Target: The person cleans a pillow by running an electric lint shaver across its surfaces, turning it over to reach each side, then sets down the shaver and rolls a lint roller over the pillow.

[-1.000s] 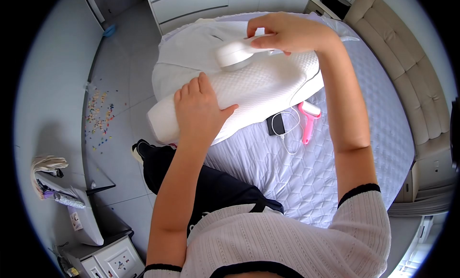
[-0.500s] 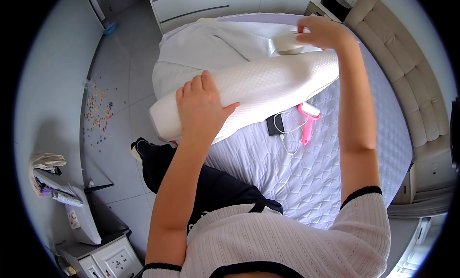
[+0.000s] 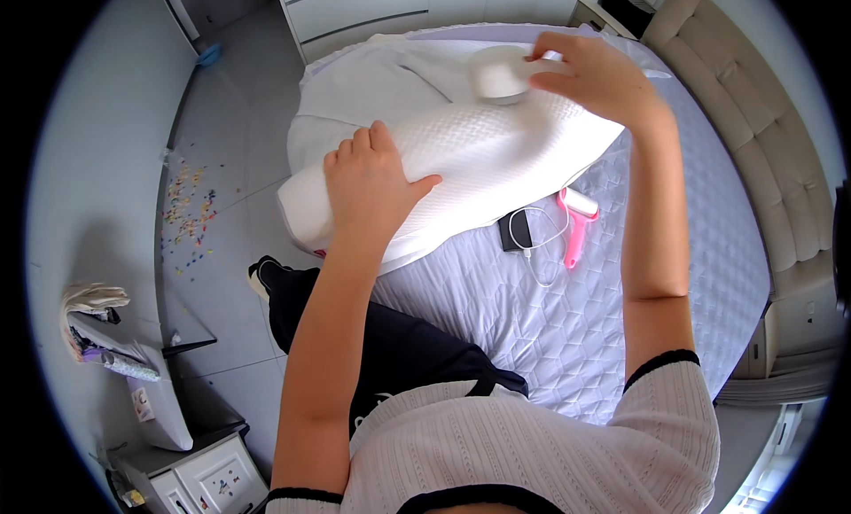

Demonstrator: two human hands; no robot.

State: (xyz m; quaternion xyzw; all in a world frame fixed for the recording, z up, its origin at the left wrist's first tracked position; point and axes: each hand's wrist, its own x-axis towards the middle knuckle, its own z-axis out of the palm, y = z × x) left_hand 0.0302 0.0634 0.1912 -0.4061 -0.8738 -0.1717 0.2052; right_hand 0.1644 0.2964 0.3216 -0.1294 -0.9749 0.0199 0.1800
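Observation:
A long white pillow (image 3: 470, 173) with a textured cover lies across the bed in front of me. On its left part rests my left hand (image 3: 365, 182), pressing down with the thumb stretched out to the side. My right hand (image 3: 589, 75) is closed around the near end of a white rounded tool (image 3: 501, 74), blurred by motion, so its kind is unclear. This tool is at the pillow's far side. Nearer to me, a pink lint roller (image 3: 577, 230) with a white roll lies beside a black box-like device (image 3: 513, 231) and a white cable (image 3: 542, 241).
The bed has a quilted grey-lavender cover (image 3: 479, 292) and a padded headboard (image 3: 753, 115) at the right. A pale grey sheet (image 3: 355, 93) lies beyond the pillow. Small colourful pieces (image 3: 188, 217) are scattered on the floor, and a white cabinet (image 3: 217, 478) stands lower left.
My right hand and the white tool have moved left along the pillow's far side. The left hand stays on the pillow. The view has shifted slightly.

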